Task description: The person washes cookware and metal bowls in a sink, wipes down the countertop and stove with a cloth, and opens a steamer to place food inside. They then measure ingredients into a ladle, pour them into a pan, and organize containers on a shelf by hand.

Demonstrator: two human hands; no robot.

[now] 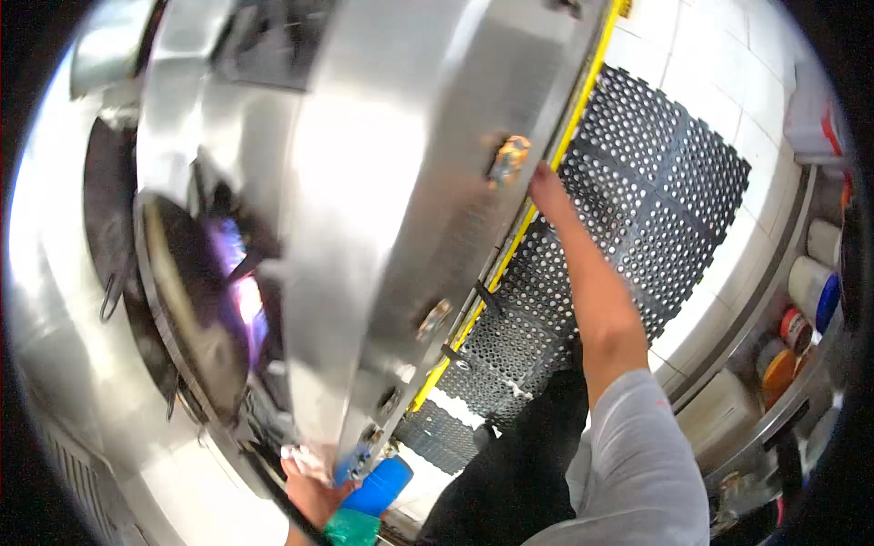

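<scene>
Whitish thing (310,462) at left grip (316,496), unclear

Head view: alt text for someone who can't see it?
A person's right hand is at the yellow rail of a steel stove, left hand at a whitish cloth. A flame burns beside a dark wok; perforated black matting covers part of the floor.

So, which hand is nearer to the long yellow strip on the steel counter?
Right. The right hand is at the yellow strip; the left hand is apart, near the steel counter's end.
</scene>
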